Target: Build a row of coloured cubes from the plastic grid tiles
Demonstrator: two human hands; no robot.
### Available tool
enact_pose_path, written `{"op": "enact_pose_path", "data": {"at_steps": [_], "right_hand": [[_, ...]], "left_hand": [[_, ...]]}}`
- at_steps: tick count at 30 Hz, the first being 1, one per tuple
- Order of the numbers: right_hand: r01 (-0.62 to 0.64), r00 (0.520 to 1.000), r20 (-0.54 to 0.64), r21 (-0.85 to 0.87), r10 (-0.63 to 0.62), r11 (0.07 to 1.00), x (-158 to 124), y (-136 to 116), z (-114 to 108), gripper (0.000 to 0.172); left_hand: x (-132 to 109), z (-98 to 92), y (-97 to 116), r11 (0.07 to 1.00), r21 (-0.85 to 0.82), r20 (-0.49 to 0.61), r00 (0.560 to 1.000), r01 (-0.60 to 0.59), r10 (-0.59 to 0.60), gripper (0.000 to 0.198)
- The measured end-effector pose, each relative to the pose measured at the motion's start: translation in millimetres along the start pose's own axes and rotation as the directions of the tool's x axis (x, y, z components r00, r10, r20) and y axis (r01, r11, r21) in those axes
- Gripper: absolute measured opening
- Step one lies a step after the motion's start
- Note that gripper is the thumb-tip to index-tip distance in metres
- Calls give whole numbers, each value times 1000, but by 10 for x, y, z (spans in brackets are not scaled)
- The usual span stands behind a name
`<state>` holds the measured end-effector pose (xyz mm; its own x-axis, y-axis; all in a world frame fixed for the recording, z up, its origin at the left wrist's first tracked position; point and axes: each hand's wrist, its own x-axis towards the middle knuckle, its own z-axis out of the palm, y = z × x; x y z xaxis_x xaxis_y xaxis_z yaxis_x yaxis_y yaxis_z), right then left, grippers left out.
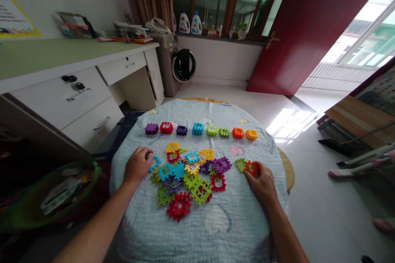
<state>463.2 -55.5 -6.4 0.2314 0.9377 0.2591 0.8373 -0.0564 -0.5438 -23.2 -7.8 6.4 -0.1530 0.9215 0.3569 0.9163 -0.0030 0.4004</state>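
A round table under a pale blue quilted cloth (197, 222) carries a loose pile of flat interlocking plastic tiles (188, 176) in red, green, yellow, blue and purple. A row of assembled cubes (200, 130) runs across the far side. My left hand (137, 165) rests curled at the pile's left edge, fingertips touching a blue tile; whether it grips anything is hidden. My right hand (262, 181) pinches an orange-red tile (251, 167) that lies next to a green tile (240, 164) at the pile's right.
A white desk with drawers (80, 90) stands to the left, a green basket (46, 197) below it. A washing machine (179, 65) and detergent bottles (190, 22) are at the back, a red door (308, 28) to the right. Someone's foot (336, 174) shows at the right edge.
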Motion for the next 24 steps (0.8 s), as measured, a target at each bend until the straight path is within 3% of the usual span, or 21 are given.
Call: {"op": "enact_pose_path", "data": {"at_steps": [9,13,19,24], "right_hand": [[-44,999,-25,53,46,998,18,27,2,58],[-81,996,-36,53,83,995,17,9,-6,53],[37,999,-36,22,-36,999,3,-32,-38,33],[109,981,-165,23,-104,994,-12,-45,-53,32]], "left_hand": [[14,-70,94,999,-6,7,999,33,-33,33],[14,-59,81,999,-1,15,999,39,-39,34],[15,-52,69,1000,-2,13,1000,22,-22,34],[12,-72,93,999,-14,11,999,33,-32,31]]}}
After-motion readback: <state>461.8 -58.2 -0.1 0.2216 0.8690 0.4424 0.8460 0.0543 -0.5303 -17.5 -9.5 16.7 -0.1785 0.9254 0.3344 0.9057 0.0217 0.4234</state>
